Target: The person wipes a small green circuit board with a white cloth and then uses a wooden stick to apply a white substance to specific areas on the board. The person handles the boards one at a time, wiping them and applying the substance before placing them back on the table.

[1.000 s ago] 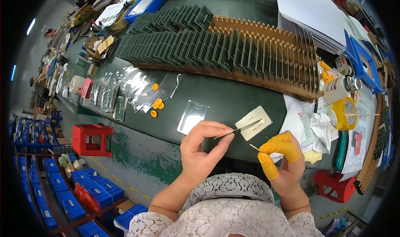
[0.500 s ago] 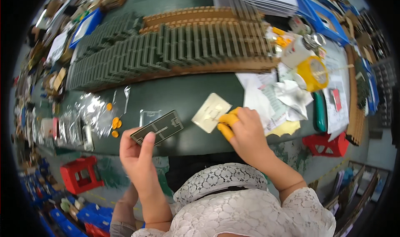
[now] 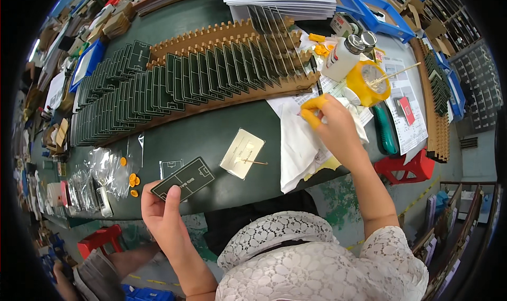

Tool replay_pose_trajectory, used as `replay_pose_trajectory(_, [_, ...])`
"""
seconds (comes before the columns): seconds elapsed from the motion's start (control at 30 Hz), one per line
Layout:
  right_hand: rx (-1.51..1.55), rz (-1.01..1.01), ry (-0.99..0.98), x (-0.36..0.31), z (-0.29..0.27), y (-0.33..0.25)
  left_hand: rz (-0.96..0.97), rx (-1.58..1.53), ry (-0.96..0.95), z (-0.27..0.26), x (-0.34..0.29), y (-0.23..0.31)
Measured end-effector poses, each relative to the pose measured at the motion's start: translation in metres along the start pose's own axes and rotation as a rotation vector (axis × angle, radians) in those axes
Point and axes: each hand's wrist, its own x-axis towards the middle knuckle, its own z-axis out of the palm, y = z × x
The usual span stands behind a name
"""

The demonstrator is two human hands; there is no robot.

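My left hand (image 3: pixel 165 203) pinches a dark green rectangular panel (image 3: pixel 185 180) with pale lines like a sports pitch, thumb on its face. The panel is tilted above the near edge of the table. My right hand (image 3: pixel 338 129), with yellow finger cots on its fingertips, is closed at a crumpled white cloth (image 3: pixel 298 147) on the right; the fingers partly hide where they meet it. Between my hands lies a cream card (image 3: pixel 240 154), with a thin cotton swab (image 3: pixel 255 162) across its edge. A small clear-bagged piece (image 3: pixel 170 167) lies behind the panel.
Notched brown racks (image 3: pixel 211 103) hold several rows of green panels across the table. Orange finger cots (image 3: pixel 133 179) and clear plastic bags (image 3: pixel 103 166) lie left. At right stand a white bottle (image 3: pixel 343 57), a yellow tape roll (image 3: pixel 368 83) and a green-handled tool (image 3: pixel 384 129).
My right hand has moved from the cream card to the white cloth, which is now spread further left. A swab now lies on the card. The panel in my left hand has turned, showing its face more.
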Motion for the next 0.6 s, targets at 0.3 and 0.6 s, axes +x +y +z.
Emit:
replay_pose_trajectory(0.3, [0.225,0.110,-0.169,0.010,0.001,-0.006,-0.025,0.033,0.001,-0.004,-0.004,0.003])
replay_pose_trajectory(0.6, [0.390,0.193,-0.113,-0.024,-0.045,0.011,-0.026,0.028,-0.086,0.014,-0.006,0.007])
